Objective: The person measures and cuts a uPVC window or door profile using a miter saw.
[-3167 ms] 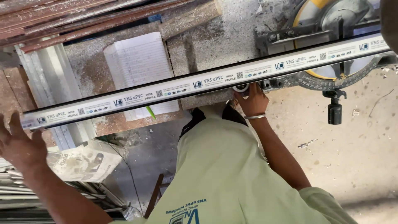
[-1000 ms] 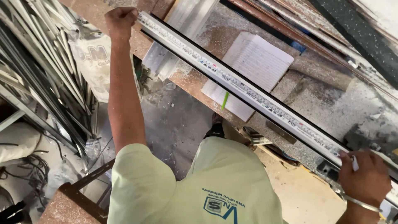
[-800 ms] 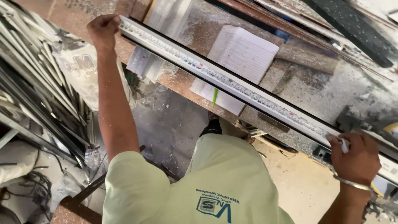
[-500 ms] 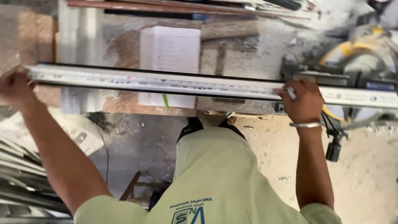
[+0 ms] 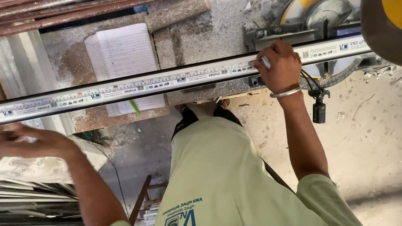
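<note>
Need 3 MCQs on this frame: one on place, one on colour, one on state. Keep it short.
1. Where does the lined notepad lie?
A. On the bench, partly under the long white strip
B. On the floor
C. In the right hand

2. What colour is the shirt?
A. Red
B. Pale green
C. Black

3. What is the left hand doing?
A. Gripping the strip
B. Holding a marker
C. Open, off the strip, holding nothing

Answers:
1 A: the strip crosses over the notepad's lower part on the dusty bench.
2 B: the fabric is pale green.
3 C: the left hand is blurred, fingers spread below the strip, while the right hand rests on it with a small white marker.
</note>
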